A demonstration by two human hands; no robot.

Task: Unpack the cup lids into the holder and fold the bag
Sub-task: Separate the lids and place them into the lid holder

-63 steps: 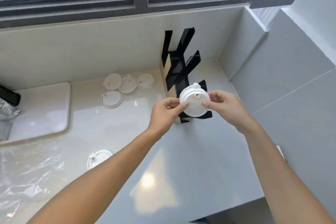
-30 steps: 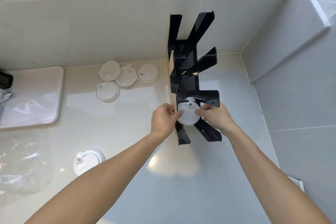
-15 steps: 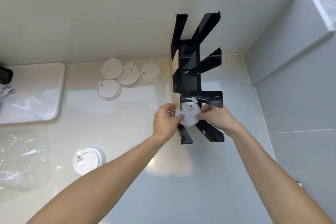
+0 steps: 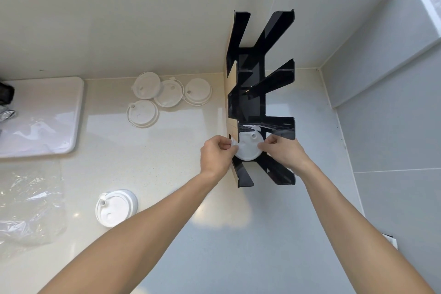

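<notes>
Lower now, the round white plastic lid (image 4: 248, 149) sits in the black slotted holder (image 4: 253, 102); left hand (image 4: 216, 155) and right hand (image 4: 284, 153) pinch its edges.

White lids (image 4: 248, 148), glossy black holder (image 4: 248, 105), clear bag (image 4: 28, 207), cream counter (image 4: 167, 174).

Four lids (image 4: 167, 95) left of holder (image 4: 253, 93), bag (image 4: 28, 207) far left.

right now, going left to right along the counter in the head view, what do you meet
tray → bag → lid stack → four loose lids → left hand → held lid → right hand
</notes>
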